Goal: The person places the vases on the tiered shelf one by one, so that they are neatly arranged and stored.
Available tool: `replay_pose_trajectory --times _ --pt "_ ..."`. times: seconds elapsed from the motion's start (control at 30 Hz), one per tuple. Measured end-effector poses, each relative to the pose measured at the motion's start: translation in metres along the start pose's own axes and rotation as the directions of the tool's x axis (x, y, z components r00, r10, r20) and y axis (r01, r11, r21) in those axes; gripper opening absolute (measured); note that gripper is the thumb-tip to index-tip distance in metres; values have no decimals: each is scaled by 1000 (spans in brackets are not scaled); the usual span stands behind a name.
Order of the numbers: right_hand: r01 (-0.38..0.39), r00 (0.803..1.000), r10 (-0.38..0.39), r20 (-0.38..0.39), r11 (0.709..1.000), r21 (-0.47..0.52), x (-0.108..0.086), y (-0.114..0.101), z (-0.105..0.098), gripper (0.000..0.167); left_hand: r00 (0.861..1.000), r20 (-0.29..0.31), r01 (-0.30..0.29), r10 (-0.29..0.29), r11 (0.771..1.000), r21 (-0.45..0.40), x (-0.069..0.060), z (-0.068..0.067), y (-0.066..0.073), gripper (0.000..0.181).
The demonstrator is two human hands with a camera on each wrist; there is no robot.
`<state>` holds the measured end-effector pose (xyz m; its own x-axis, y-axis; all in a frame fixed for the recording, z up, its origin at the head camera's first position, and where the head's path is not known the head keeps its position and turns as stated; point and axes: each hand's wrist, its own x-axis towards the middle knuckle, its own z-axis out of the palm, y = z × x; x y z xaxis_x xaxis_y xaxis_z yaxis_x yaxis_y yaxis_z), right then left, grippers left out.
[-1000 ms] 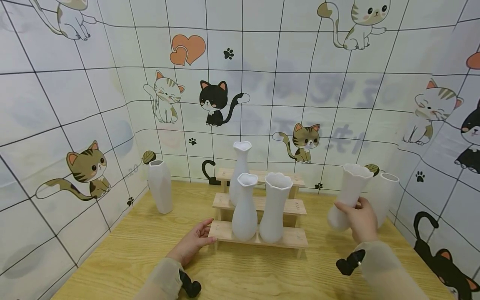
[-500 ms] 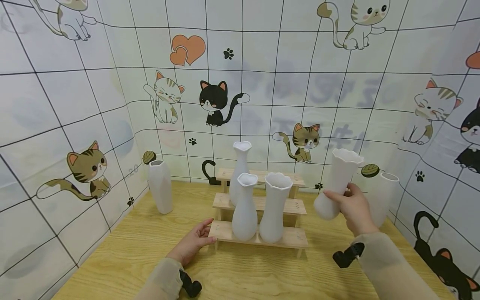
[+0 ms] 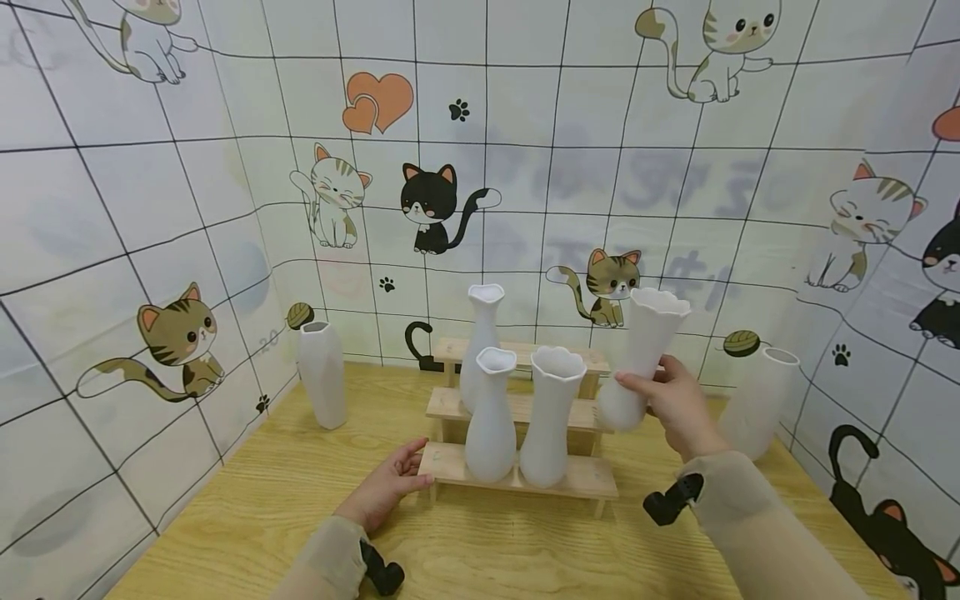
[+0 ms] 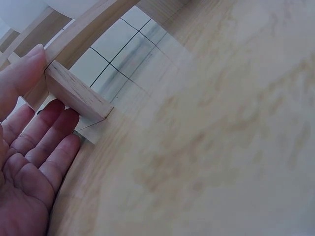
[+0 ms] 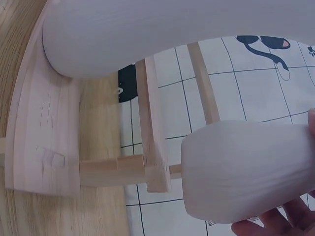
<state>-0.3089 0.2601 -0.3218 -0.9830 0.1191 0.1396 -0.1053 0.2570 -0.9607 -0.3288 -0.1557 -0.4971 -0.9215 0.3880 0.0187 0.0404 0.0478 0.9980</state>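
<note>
My right hand (image 3: 680, 410) grips a white vase (image 3: 655, 329) with a scalloped, flared rim and rounded base. It is raised off the table, tilted, beside the right end of a three-step wooden stand (image 3: 581, 477). In the right wrist view, the held vase's base (image 5: 241, 172) hangs close to the stand's steps. My left hand (image 3: 384, 486) holds the stand's lower left end, its thumb at the board's corner and its fingers by the leg. Two white vases, one slim-necked (image 3: 490, 433) and one wide-mouthed (image 3: 551, 433), stand on the lowest step. A slender vase (image 3: 480, 358) stands behind on the middle step.
On the table (image 3: 510, 550), a faceted white vase (image 3: 322, 375) stands far left and another white vase (image 3: 763, 404) stands at the right, partly hidden by my forearm. Behind and at both sides rise walls (image 3: 517, 108) covered in a cat-and-grid print.
My right hand has lifted the scalloped vase from beside the right-hand vase and carried it left to the stand's right end. The left hand has stayed at the stand.
</note>
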Motion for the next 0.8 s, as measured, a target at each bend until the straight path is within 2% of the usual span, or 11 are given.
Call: replay_pose_trajectory --times 0.3,0.8 --pt "6 997 -6 80 1000 -1 7 -3 14 83 1000 -1 1 -1 1000 0 0 0 0 79" --pt "29 985 -31 168 999 16 20 -5 35 77 1000 -13 -2 2 1000 -5 0 0 0 79"
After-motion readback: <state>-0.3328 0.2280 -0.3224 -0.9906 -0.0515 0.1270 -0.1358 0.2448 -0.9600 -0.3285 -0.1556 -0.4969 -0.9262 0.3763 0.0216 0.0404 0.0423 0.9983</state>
